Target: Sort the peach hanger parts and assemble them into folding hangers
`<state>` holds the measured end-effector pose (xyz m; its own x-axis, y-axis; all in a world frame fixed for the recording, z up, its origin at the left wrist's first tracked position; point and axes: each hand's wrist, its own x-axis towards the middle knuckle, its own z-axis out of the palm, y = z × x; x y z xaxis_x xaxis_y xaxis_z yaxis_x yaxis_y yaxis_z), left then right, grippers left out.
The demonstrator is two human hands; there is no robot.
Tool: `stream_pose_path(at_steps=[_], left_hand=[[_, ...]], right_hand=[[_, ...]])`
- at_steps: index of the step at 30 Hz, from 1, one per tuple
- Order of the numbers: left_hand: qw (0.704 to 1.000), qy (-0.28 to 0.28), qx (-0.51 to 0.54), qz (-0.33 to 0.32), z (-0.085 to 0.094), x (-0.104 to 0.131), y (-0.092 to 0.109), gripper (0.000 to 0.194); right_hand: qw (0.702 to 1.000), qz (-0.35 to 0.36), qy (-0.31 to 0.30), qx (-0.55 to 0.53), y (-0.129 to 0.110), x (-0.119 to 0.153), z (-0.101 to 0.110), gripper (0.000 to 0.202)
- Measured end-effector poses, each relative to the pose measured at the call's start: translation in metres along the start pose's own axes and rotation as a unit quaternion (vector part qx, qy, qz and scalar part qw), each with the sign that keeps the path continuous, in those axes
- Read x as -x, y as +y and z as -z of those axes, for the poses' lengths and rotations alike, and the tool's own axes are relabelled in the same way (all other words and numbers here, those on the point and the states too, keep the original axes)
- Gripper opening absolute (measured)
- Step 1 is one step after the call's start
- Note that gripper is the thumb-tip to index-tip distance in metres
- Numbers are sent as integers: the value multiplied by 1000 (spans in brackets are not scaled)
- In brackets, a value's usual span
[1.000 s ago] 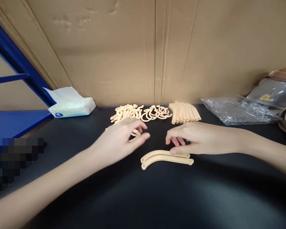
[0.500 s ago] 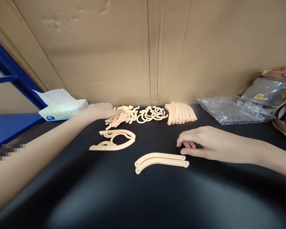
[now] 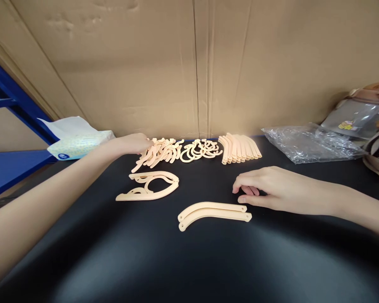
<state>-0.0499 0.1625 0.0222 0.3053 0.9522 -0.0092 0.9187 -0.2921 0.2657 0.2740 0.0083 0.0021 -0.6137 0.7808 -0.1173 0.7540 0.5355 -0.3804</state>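
My left hand point(image 3: 134, 144) reaches to the left edge of a pile of small curved cream-coloured plastic pieces point(image 3: 166, 150). Its fingertips are among the pieces and mostly hidden, so whether they grip one is unclear. My right hand point(image 3: 265, 187) rests at the right, palm down, with loosely bent fingers, the thumb apart and nothing held. Just in front of it, two curved hanger arms point(image 3: 214, 213) with holes at their ends lie side by side. A folding hanger point(image 3: 164, 193), joined from similar parts and folded, lies on the black table point(image 3: 189, 269) left of centre.
Hook pieces point(image 3: 198, 150) form a loose pile at the back middle, with a row of stacked hanger arms point(image 3: 240, 148) beside it. A tissue pack point(image 3: 78, 145) stands at the back left. A clear plastic bag point(image 3: 309, 145) and a transparent container point(image 3: 353, 115) are at the right.
My left hand has drawn slightly left and its fingers now bend down at the pile's edge. Some pieces there have shifted left. My right hand stays nearly still.
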Motion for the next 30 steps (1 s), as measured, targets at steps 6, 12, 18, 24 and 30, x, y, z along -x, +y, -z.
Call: stream_pose_path(at_steps=[6, 12, 18, 24, 30], left_hand=[[996, -26, -47, 67, -2, 0, 1, 29], [996, 18, -61, 59, 5, 1, 1, 23], [998, 51, -31, -16, 11, 16, 32, 14], [973, 20, 94, -208, -22, 61, 103, 24], [951, -24, 252, -176, -45, 75, 126, 35]], right_hand=[[1000, -3, 0, -1, 1, -1, -1, 27], [1000, -4, 1, 5, 2, -2, -3, 27], [995, -30, 97, 3, 6, -11, -8, 28], [942, -61, 110, -312, -7, -42, -9, 51], [892, -70, 26, -445, -33, -59, -12, 38]])
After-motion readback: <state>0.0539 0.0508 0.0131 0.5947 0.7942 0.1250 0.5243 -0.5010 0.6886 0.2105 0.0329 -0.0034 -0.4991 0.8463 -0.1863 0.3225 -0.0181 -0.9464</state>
